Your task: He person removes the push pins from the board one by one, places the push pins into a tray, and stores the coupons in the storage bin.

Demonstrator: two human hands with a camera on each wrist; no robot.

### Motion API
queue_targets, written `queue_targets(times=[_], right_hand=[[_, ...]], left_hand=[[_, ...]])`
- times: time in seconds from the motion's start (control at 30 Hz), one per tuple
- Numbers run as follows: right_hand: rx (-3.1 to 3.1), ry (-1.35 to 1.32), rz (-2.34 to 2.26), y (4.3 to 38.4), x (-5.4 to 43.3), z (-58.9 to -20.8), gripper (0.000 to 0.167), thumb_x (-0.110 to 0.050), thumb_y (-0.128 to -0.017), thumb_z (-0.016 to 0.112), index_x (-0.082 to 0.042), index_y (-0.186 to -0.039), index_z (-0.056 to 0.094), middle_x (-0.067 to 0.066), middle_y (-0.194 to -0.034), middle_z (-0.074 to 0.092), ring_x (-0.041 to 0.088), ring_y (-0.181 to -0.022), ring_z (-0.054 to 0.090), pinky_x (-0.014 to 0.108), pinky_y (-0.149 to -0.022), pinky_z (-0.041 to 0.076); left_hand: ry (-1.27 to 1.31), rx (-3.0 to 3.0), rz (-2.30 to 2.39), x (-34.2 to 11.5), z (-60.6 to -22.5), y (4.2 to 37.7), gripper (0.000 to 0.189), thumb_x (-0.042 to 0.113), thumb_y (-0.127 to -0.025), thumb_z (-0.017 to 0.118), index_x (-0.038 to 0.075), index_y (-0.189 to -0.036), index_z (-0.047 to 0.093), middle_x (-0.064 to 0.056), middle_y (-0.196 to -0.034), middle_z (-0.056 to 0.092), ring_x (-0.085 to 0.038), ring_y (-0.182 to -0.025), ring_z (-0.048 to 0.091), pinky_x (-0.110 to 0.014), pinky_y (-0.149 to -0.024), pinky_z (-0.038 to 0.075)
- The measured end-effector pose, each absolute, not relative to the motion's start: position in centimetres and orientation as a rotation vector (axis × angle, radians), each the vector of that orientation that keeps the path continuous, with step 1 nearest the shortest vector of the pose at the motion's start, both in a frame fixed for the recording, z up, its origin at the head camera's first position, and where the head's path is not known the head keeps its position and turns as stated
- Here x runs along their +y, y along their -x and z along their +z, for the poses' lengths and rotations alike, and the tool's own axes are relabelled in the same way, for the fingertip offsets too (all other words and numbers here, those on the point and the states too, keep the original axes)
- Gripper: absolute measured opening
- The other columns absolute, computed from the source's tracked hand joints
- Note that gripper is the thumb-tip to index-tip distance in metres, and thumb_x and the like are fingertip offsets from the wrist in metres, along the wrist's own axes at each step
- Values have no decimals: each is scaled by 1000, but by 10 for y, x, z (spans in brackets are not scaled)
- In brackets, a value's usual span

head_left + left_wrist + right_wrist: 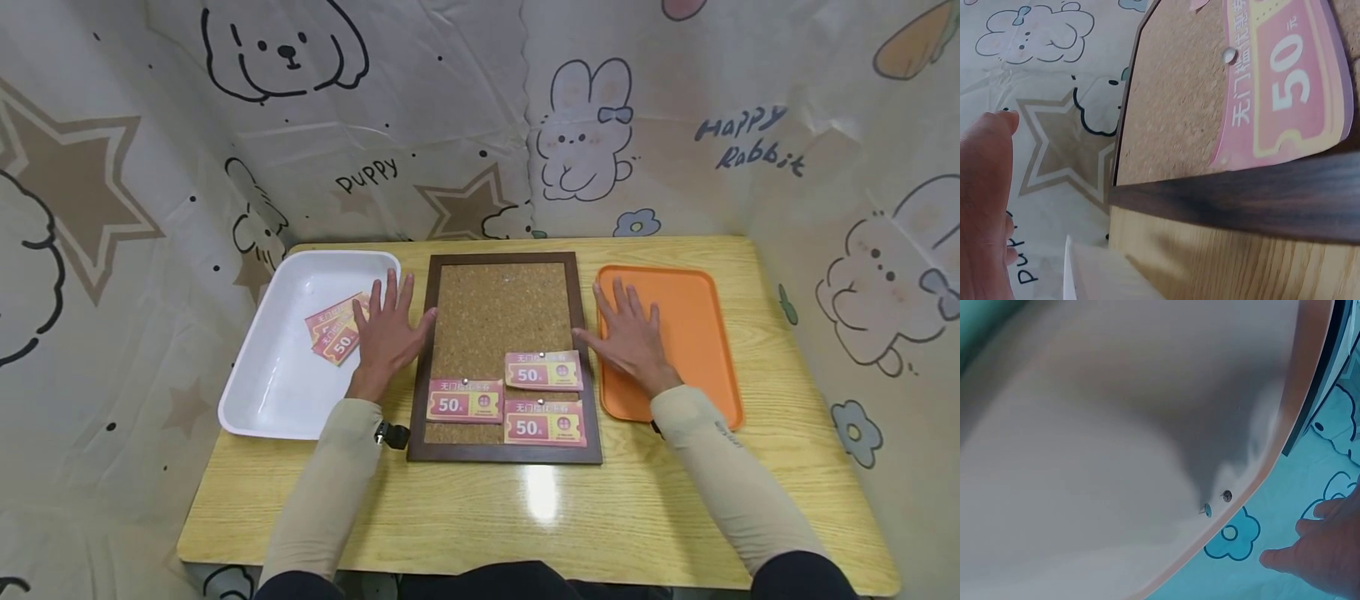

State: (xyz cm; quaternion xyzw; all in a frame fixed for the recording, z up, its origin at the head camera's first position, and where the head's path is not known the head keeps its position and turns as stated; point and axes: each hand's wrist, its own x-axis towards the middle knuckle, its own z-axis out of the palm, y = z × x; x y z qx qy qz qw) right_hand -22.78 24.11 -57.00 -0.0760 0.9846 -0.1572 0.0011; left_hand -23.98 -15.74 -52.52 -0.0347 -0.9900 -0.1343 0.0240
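Nearest, at 6 o'clock: light wooden table (465, 517), bare front strip. Clock centred on the framed cork board (502, 317), 12 away from the person.

At 5 o'clock: one 50-yuan coupon (547, 427), pinned at its top edge. At 7 o'clock: a second coupon (467, 404), likewise pinned on top, lower edge curling off the cork. At 4 o'clock: a third coupon (543, 372), same fixing.

At 9 o'clock: left hand (386, 337), fingers spread, grasping nothing, over the white tray (255, 375)'s inner side. At 3 o'clock: right hand (632, 337), likewise spread and unladen, above the orange tray (697, 333); contact cannot be told.

In the white tray, partly under the left fingers: overlapping loose coupons (330, 346). In what seems the orange tray, by a corner: two pins (1227, 496).

Handling note, by judgement: separate coupons singly; hold each flat and square to the frame; push the pin straight through its top middle, thumb on the head, clear of the point.

Farthest, 12 o'clock: printed cloth (465, 108).
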Motion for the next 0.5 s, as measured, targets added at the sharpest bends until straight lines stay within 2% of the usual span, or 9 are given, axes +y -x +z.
queue_targets(times=[0.13, 0.33, 0.5], right_hand=[[3092, 245, -471, 227, 237, -573, 92, -75, -85, 43, -29, -156, 9, 12, -164, 5, 38, -150, 5, 71, -111, 3], [3100, 269, -445, 225, 231, -573, 92, -72, -84, 49, -28, -156, 13, 14, -164, 8, 39, -150, 9, 71, -111, 6], [3113, 292, -422, 223, 227, -574, 92, -76, -84, 45, -30, -156, 12, 14, -163, 9, 39, -149, 11, 70, -111, 8]], left_hand=[[113, -3068, -392, -153, -527, 239, 79, 70, -92, 28, 30, -156, 6, -2, -164, -3, -33, -152, 3, -65, -115, 1], [139, -3063, -361, -146, -531, 239, 78, 68, -93, 32, 30, -156, 8, -4, -165, 2, -32, -152, 3, -66, -115, 2], [154, -3077, -364, -139, -534, 237, 78, 69, -92, 33, 30, -156, 9, -5, -165, 3, -32, -152, 3, -65, -115, 1]])
